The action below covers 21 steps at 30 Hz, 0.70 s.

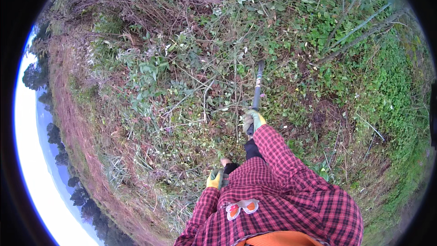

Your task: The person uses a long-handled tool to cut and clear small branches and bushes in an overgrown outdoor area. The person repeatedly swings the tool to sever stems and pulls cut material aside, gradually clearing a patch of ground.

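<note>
My right hand (253, 120), in a yellow and grey-green work glove, grips the black lower end of a dark-handled tool (257, 90). The shaft points away from me, carries a band with markings and bends a little at the far end. Leaves and stems surround that end, so any blade there cannot be made out. My left hand (215, 179), gloved the same way, hangs beside the hem of my red plaid garment (252, 177) with its fingers loosely apart and nothing visible in it. Below the tool are cut-looking stems (205, 99) and low leafy plants (150, 70).
Bare slanting branches (365, 37) reach in from the upper right. A tangle of dry brush (126, 3) stands at the upper left. Dense green ground cover (392, 99) lies to the right. Part of a foot (225, 161) shows on the uneven, twig-strewn ground.
</note>
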Available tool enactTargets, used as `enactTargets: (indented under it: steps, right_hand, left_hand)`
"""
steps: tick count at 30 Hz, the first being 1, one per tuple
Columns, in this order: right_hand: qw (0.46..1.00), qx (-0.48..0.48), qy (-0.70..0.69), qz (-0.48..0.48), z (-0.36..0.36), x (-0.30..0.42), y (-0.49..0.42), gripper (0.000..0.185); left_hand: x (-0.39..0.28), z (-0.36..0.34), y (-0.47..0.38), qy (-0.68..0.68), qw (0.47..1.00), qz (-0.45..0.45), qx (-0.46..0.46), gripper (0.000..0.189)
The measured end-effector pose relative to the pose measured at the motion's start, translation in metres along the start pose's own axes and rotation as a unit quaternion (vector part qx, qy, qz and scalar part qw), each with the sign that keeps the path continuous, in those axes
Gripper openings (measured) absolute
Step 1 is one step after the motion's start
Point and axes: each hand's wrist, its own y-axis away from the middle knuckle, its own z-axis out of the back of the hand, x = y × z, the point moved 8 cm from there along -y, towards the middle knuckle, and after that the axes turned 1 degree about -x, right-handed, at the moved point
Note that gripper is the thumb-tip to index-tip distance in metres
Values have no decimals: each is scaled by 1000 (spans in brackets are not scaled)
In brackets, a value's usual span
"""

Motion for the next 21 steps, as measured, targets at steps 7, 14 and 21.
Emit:
enactTargets:
  steps: [7, 14, 21]
  right_hand:
    - [973, -17, 49, 223, -25, 94, 5, 23]
    - [977, -52, 122, 165, -86, -13, -98, 21]
    - [946, -114, 301, -48, 57, -430, -62, 25]
  left_hand:
    - [39, 10, -10, 23, 999, 11, 25, 33]
    - [139, 72, -32, 109, 994, 11, -17, 36]
    - [254, 181, -5, 192, 976, 44, -94, 33]
